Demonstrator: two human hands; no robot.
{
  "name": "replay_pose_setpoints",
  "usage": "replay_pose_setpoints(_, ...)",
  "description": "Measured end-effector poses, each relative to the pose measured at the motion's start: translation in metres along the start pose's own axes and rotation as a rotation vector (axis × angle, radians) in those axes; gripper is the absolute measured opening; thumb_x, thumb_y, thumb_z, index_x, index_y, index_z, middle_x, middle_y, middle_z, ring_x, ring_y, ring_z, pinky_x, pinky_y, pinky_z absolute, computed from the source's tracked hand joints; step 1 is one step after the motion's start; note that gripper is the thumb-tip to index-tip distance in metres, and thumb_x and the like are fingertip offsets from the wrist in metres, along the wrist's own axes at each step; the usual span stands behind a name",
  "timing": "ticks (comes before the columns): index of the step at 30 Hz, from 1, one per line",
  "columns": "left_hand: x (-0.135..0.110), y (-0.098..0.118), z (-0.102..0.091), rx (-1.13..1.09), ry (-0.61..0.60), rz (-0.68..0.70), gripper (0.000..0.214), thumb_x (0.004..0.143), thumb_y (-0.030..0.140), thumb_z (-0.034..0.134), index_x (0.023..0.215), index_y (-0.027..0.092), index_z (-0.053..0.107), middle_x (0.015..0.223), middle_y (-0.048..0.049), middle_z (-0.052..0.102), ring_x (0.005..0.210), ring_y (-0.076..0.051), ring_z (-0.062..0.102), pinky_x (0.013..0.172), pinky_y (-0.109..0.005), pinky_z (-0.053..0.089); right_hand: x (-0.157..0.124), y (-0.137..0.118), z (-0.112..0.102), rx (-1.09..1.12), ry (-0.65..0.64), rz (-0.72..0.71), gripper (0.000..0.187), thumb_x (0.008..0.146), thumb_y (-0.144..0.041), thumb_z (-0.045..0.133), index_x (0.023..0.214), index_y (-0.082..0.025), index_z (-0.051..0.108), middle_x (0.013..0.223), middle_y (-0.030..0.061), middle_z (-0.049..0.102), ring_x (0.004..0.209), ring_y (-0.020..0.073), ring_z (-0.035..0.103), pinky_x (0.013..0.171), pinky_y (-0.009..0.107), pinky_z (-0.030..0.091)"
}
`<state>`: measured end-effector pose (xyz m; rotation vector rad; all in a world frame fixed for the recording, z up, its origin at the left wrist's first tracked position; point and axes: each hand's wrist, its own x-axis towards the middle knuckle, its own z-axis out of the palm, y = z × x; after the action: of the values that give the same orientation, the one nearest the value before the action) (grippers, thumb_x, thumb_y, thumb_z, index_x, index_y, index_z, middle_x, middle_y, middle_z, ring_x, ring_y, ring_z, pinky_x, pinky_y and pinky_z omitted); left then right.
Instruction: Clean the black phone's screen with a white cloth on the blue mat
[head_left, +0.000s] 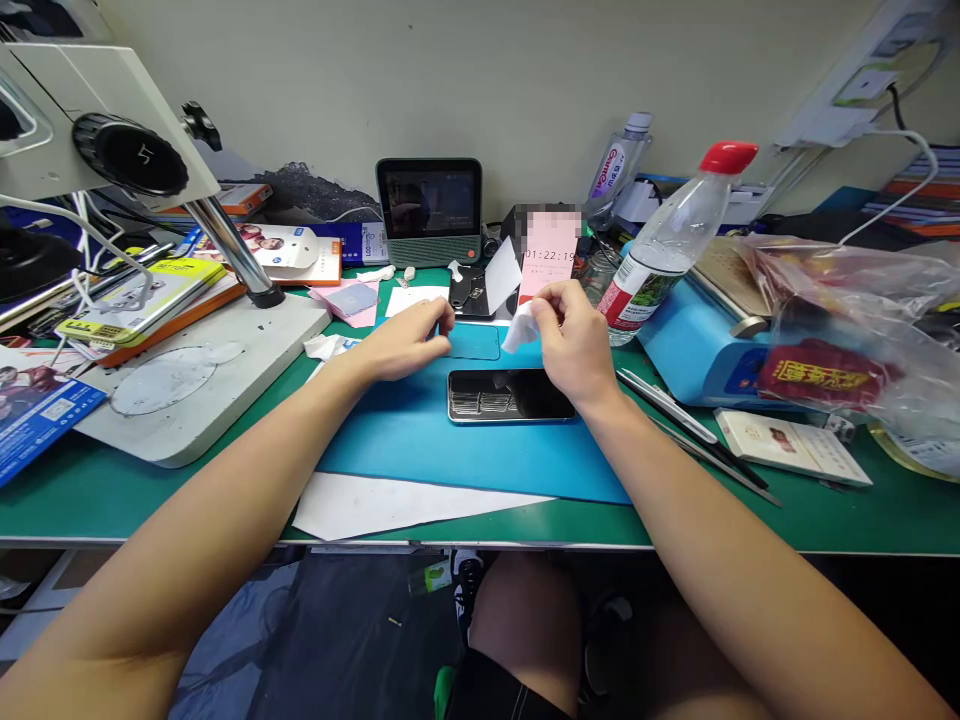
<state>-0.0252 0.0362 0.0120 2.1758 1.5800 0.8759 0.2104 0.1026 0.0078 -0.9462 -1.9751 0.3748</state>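
My right hand (pixel 574 335) pinches a crumpled white wipe (pixel 518 331) between thumb and fingers, above the far edge of a phone. That phone (pixel 517 402) lies lengthwise on a blue mat (pixel 450 455), its dark glossy screen up and reflecting light. My left hand (pixel 405 340) hovers left of it, fingers loosely bent and thumb apart, with nothing visible in it. Just beyond the phone, near my left fingertips, is a clear, dark-edged sheet (pixel 480 344), like a screen protector. Part of the phone's right end is hidden by my right hand.
A microscope stand (pixel 195 400) fills the left. Behind stand a smart display (pixel 430 212) and a pink timestamped card (pixel 550 255). On the right are a red-capped bottle (pixel 667 250), tweezers (pixel 720 460), a blue box (pixel 690 335) and a plastic bag (pixel 855 330).
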Motion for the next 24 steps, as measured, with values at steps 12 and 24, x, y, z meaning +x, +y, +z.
replay_pose_setpoints(12,-0.002,0.004,0.007,-0.131,-0.045,0.034,0.011,0.068,0.027,0.046,0.072,0.023,0.038,0.062,0.0022,0.045,0.061,-0.017,0.041,0.057,-0.033,0.026,-0.01,-0.046,-0.059,-0.302,-0.633,-0.402,0.031,0.099,-0.038,0.055,0.114,-0.021,0.076,0.112,0.0117,0.077,0.104,0.0307,0.07,0.092,0.048,0.049)
replay_pose_setpoints(24,-0.002,0.003,0.005,-0.158,-0.044,0.014,0.008,0.069,0.029,0.043,0.069,0.022,0.039,0.064,0.0011,0.048,0.064,-0.018,0.043,0.058,-0.032,0.03,-0.064,-0.07,-0.006,-0.298,-0.828,-0.209,0.099,0.097,-0.077,0.032,0.16,0.0,0.034,0.168,0.0253,0.028,0.157,0.0372,0.026,0.127,0.056,0.027)
